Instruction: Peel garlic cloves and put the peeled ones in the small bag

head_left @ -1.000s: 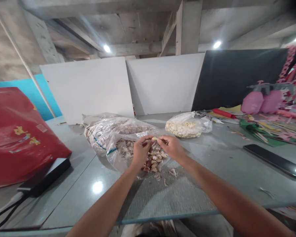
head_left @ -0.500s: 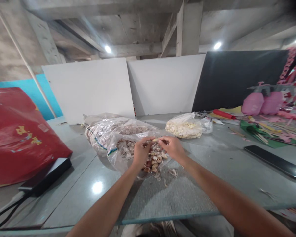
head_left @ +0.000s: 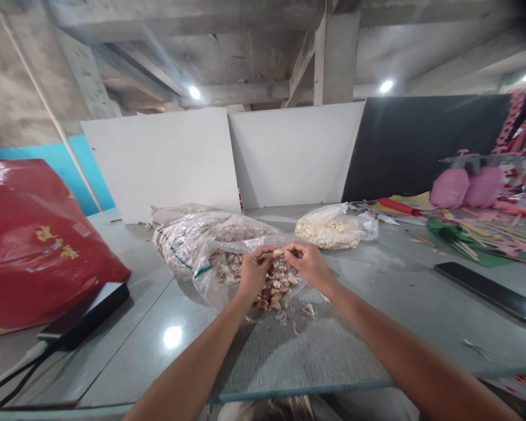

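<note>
A pale garlic clove [head_left: 278,251] is pinched between the fingertips of my left hand [head_left: 255,270] and my right hand [head_left: 305,261]. Both hands hover over a heap of unpeeled cloves [head_left: 272,294] at the mouth of a large clear plastic bag [head_left: 210,283]. Papery skins [head_left: 228,266] fill the part of the bag left of my hands. Loose skin scraps [head_left: 309,310] lie on the table in front of the heap. Behind my right hand sits a clear bag of peeled cloves [head_left: 328,230].
On the grey table [head_left: 158,362], a red bag [head_left: 39,245] and a black box with cables [head_left: 87,316] stand left. A black phone-like object [head_left: 486,291], pink spray bottles [head_left: 450,186] and craft scraps lie right. Boards [head_left: 293,155] line the back.
The view has shifted slightly, so the scene sits a little lower. My fingertips remain together at the clove, whose pale surface shows a little more clearly between them.
</note>
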The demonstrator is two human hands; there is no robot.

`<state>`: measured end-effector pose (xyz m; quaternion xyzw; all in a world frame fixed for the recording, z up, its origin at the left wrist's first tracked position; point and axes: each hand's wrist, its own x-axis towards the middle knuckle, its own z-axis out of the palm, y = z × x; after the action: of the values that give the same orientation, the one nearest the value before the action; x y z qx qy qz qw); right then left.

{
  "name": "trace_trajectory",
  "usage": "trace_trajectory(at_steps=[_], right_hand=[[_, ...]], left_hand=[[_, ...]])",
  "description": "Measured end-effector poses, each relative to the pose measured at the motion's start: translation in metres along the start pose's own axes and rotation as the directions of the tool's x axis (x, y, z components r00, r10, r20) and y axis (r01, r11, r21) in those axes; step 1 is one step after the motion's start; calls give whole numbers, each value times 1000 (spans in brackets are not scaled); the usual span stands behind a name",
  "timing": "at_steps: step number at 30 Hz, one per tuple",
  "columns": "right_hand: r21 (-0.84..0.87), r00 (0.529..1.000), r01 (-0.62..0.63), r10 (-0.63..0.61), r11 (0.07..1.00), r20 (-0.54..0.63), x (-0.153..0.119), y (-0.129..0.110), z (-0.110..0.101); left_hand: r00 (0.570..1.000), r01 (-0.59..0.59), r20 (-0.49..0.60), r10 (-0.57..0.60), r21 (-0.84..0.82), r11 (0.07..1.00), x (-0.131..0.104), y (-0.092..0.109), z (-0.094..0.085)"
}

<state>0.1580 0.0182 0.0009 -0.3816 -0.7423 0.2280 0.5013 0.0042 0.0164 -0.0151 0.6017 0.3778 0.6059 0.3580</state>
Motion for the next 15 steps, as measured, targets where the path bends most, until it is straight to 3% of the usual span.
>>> trace_trajectory(at_steps=[7, 15], right_hand=[[261, 987, -145, 122, 954, 101, 0, -1, 3], [267, 990, -128, 106, 955, 98, 1, 2, 4]], left_hand=[[998, -31, -59, 34, 45, 999, -2, 2, 0], [998, -3, -69, 9, 89, 996, -3, 0, 1]])
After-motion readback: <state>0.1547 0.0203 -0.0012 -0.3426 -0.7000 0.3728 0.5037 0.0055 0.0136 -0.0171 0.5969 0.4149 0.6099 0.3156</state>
